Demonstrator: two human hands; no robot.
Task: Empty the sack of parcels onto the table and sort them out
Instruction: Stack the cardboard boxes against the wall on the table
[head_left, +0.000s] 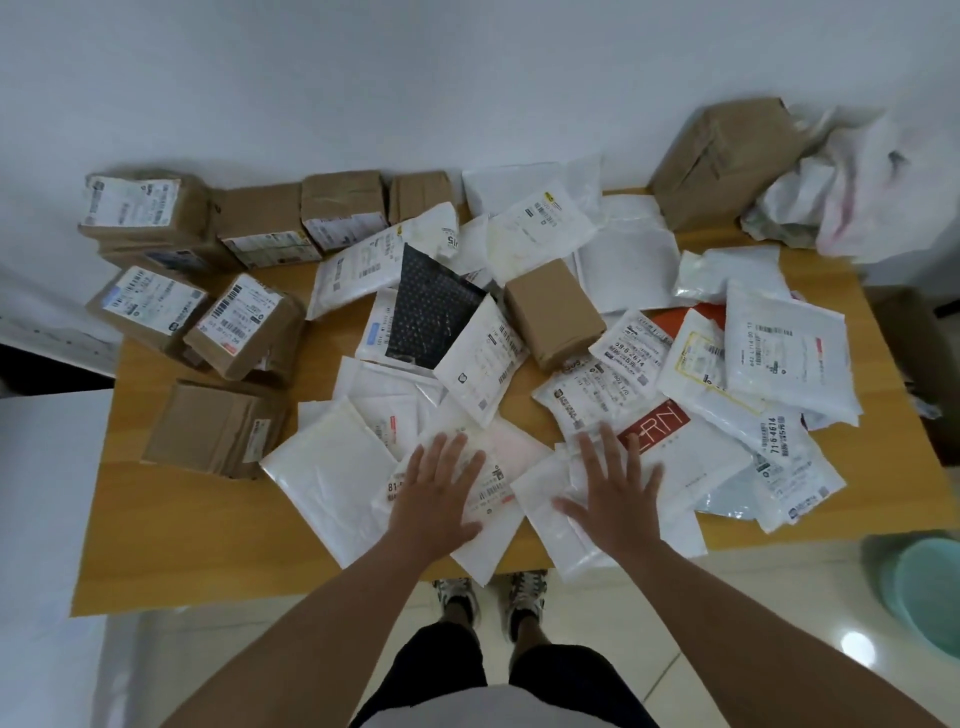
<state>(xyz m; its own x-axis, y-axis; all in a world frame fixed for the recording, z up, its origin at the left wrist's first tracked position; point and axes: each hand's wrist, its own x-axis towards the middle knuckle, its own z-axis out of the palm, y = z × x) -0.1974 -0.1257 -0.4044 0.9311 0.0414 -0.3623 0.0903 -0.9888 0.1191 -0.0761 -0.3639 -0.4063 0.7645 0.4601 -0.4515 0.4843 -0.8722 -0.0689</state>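
Parcels lie spread over the wooden table (208, 545), w/ white mailers (332, 478) heaped at centre. Left hand (439, 493) & right hand (613, 488) both flat on the near mailers, fingers straight, gripping nothing. Cardboard boxes (244, 327) grouped left of the hands. Crumpled sack (852, 192) sits far right, beside a big box (722, 161).

Glossy white plastic mailers (332, 483) under the fingers (447, 457); beyond them matt brown cardboard boxes (553, 312), all on a smooth tan wood-look counter (171, 545).
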